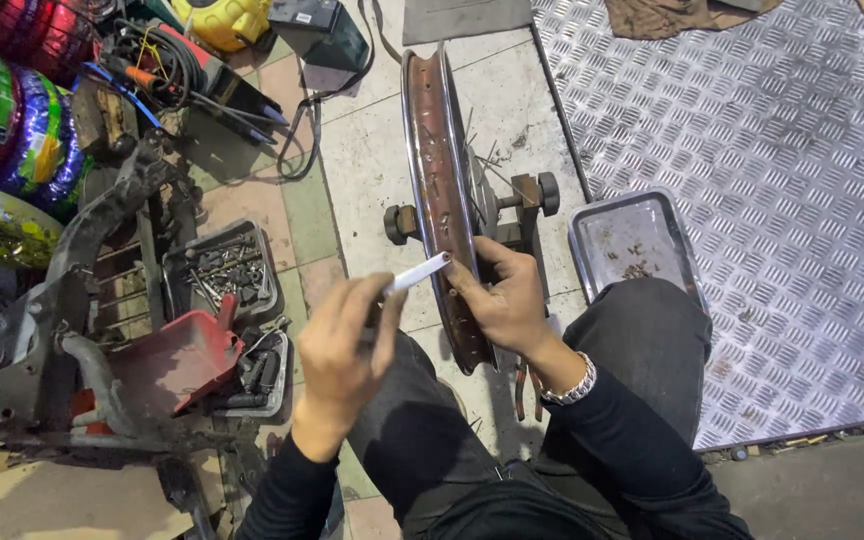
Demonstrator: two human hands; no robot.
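Our left hand (344, 345) grips a white stick (417, 272), its tip touching the rusty wheel rim (439, 190). Our right hand (505, 300) clasps that rim, which stands upright on a stand (527, 195). Left of us sit trays of bolts (224, 268); right, a steel tray (632, 240). Farther off, shiny coloured wrapped rolls (17, 120) and a yellow container (224, 20).

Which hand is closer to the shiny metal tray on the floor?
The right. The right hand grips the rusty wheel rim, just left of the metal tray. The left hand, holding a white stick, is farther left, beyond the rim.
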